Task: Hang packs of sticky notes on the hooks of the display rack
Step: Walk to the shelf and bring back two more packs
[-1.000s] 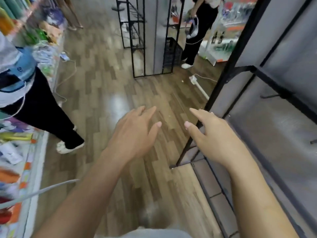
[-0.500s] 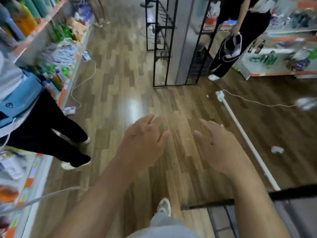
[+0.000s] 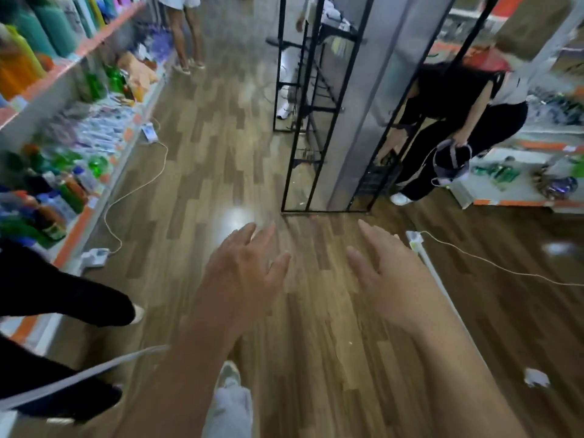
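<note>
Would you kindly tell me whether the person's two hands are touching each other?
Apart. The head view shows bare wooden floor plainly between the left hand and the right hand, both open and holding nothing.

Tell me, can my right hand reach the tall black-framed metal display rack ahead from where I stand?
Probably not yet. The open right hand hangs over brown wood-plank floor, and the tall black-framed metal display rack stands well beyond its reach. Nothing blocks the way, so stepping forward should do.
</note>
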`<action>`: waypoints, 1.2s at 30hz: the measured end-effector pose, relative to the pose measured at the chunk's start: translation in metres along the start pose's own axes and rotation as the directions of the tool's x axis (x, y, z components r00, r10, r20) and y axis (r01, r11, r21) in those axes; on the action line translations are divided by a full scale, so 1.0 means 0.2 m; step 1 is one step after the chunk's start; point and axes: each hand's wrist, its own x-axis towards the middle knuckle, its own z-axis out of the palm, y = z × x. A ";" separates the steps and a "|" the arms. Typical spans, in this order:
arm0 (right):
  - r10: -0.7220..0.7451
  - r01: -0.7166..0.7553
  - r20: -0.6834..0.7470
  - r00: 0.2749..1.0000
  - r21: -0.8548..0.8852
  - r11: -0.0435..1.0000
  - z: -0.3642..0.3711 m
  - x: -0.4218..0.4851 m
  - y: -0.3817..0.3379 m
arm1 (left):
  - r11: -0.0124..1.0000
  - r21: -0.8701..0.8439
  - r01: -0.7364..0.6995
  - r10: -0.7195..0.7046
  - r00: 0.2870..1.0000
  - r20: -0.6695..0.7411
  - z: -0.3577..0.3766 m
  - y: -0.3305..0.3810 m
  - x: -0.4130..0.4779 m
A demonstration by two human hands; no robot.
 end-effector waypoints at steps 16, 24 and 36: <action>0.027 -0.017 -0.172 0.985 0.059 0.998 -0.13 1.80 -0.50 | 0.991 0.044 -0.128 0.125 0.990 0.060 -0.37 -0.26 1.97; 0.065 -0.029 -0.245 0.967 0.146 0.989 -0.27 2.78 -0.51 | 0.987 0.046 -0.155 0.148 0.981 0.127 -0.34 -0.18 2.97; 0.025 0.002 -0.370 0.929 0.071 0.997 -0.43 3.97 -0.80 | 0.963 0.060 -0.264 0.255 0.959 0.123 -0.41 -0.37 4.41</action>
